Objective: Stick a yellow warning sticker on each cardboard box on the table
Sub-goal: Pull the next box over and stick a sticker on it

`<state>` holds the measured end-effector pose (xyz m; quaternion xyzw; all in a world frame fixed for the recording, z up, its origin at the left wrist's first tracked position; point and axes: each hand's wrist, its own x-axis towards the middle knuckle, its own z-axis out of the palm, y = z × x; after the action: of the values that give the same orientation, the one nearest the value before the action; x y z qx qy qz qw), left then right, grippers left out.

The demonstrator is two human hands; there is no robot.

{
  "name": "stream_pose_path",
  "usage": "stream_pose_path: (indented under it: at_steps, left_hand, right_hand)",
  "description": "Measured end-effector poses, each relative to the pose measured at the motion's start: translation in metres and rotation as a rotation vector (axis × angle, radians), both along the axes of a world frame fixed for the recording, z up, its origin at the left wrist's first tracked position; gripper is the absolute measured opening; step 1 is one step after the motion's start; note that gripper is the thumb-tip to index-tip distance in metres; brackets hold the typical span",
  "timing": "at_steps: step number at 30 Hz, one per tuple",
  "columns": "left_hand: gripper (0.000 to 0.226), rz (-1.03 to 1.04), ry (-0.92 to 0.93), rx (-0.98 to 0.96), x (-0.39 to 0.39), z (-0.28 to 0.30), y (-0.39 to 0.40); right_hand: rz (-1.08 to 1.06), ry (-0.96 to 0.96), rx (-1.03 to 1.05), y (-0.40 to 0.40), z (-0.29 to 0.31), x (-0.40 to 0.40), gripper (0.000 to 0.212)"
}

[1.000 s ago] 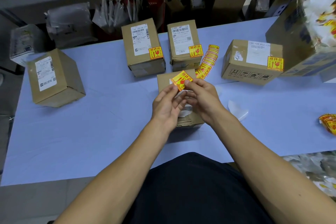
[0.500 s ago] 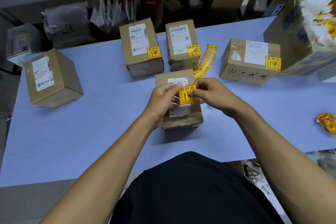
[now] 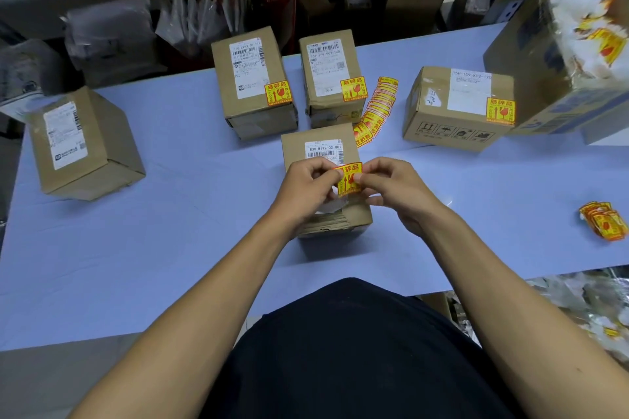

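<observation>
Setting: pale blue bench (image 3: 170, 248) in a storage room, with shelves of bagged parcels (image 3: 190, 20) along the 12 o'clock side.
Near box: a cardboard box (image 3: 318, 146) stands at the middle of the bench, just in front of the person, white barcode label (image 3: 323, 149) on top.
Sticker in hand: a yellow sticker (image 3: 348, 177) with red print sits over the near box's top, just below the barcode label; whether it already touches the cardboard cannot be told.
Left hand: the left hand (image 3: 306, 190) has its fingers curled and pinches the sticker's left edge between thumb and forefinger.
Right hand: the right hand (image 3: 394, 190) pinches the sticker's right edge the same way, the other fingers tucked under.
Done boxes: at 12 o'clock from the near box stand two upright boxes, the left one (image 3: 252, 85) and the right one (image 3: 330, 75), each with a yellow sticker at the lower right corner of its label. At 2 o'clock lies a wider box (image 3: 452, 109), also stickered at its corner.
Unstickered box: at 9 o'clock, well apart, a tilted box (image 3: 81, 143) shows only a white label.
Sticker strip: a strip of stickers (image 3: 376, 109) lies between the right upright box and the wider box.
Loose stickers: a small pile of stickers (image 3: 604, 224) rests near the 3 o'clock edge.
Big carton: a large carton (image 3: 544, 54) holding crumpled backing paper stands at 2 o'clock, just beside the wider box.
Person: dark clothing (image 3: 340, 350) fills the 6 o'clock foreground.
</observation>
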<state>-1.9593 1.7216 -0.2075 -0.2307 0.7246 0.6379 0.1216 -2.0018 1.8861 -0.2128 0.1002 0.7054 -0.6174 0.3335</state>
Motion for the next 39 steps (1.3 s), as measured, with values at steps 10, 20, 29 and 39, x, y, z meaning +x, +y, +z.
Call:
stream_pose_path:
  at_steps: [10, 20, 29, 39]
  left_hand:
    - [0.013, -0.317, -0.042, -0.491, 0.005, -0.01, 0.004]
    - [0.018, -0.413, -0.026, -0.632, 0.002, -0.011, 0.011]
    - [0.019, -0.486, -0.023, -0.664, 0.0, -0.014, 0.01]
    - [0.022, -0.578, 0.017, -0.812, -0.001, -0.014, 0.015]
  right_hand:
    - [0.093, 0.031, 0.204, 0.019, -0.014, 0.018, 0.01]
    - [0.02, 0.191, 0.387, 0.013, -0.025, 0.033, 0.01]
    - [-0.008, 0.125, 0.376, 0.018, -0.026, 0.037, 0.03]
    - [0.099, 0.226, 0.544, 0.015, -0.024, 0.029, 0.031]
